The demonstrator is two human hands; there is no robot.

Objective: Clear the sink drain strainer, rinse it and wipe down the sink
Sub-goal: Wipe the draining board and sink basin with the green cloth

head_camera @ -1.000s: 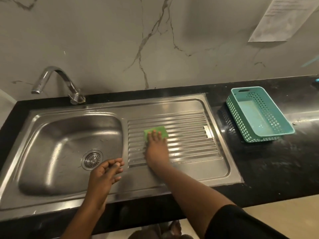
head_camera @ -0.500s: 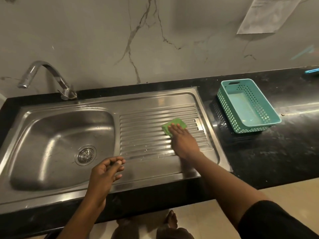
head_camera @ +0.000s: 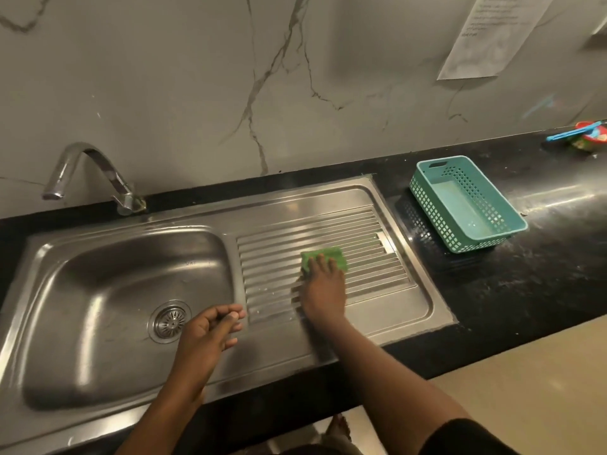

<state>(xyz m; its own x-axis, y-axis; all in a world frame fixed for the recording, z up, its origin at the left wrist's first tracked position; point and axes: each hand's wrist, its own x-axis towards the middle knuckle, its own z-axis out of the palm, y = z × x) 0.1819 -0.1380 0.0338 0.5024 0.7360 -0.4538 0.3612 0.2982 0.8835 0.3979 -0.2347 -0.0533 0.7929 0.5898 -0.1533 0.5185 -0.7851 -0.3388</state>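
Wiping step in hand, on the ribbed drainboard (head_camera: 364, 238) to the right of the basin (head_camera: 98, 290). On the green cloth (head_camera: 328, 254) the right hand (head_camera: 323, 292), laid flat with fingers straight and a little spread, pressing the cloth down on the ribs near the middle of the board, not curled round it. Over the front rim of the sink (head_camera: 262, 364), between basin and drainboard, the left hand (head_camera: 210, 336), fingers loosely bent, thumb close to the fingertips, nothing to see in it. In the drain at the bottom of the basin the strainer (head_camera: 169, 321), seated in place, no dirt visible on it from this view, well apart from the cloth.

To do this step well:

- Move the cloth along the ribs, not across, to let it sink into the grooves.
- Press with the whole palm and not only the fingertips, to avoid bunching of the cloth.
- Work from the far edge toward the front, and from the right end toward the basin, pushing drops and small crumbs into the bowl.
- Take care at the raised border and the corners, likely places for dirt.
- Probably worth folding the cloth to a fresh face before the basin walls and the base of the tap (head_camera: 126, 200).
- Better not to knock the teal basket (head_camera: 466, 205) on the dark worktop (head_camera: 532, 280), near the right edge of the sink.
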